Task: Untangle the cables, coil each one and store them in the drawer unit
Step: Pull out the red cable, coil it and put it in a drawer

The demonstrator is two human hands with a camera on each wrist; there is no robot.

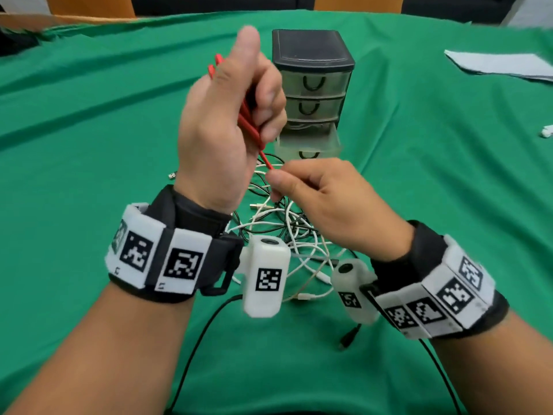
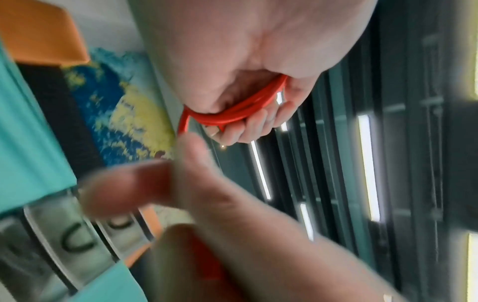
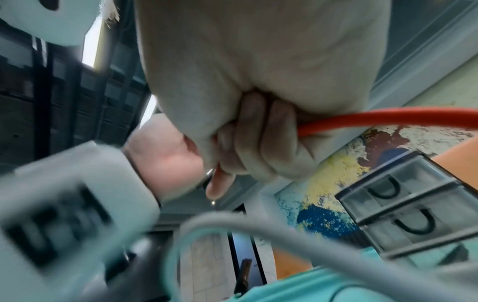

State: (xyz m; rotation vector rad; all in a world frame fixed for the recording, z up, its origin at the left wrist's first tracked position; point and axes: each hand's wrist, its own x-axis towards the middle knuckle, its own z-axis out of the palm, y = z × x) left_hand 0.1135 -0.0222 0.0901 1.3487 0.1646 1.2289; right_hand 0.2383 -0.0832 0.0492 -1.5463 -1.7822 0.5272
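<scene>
My left hand [image 1: 236,115] is raised above the table, its fingers curled round several loops of a red cable [image 1: 250,124], thumb pointing up. In the left wrist view the red cable [image 2: 240,110] lies bunched under the curled fingers. My right hand [image 1: 311,190] sits lower and pinches the free end of the red cable [image 3: 383,119] just below the left hand. A tangle of white and black cables [image 1: 287,235] lies on the green cloth beneath both hands. The small black drawer unit [image 1: 312,85] stands behind, its bottom drawer [image 1: 308,143] pulled out.
The table is covered by a green cloth [image 1: 434,175]. White sheets of paper [image 1: 502,65] lie at the far right, with a small white object [image 1: 547,131] at the right edge. A black lead [image 1: 191,354] trails toward the near edge. Orange chair backs stand beyond the table.
</scene>
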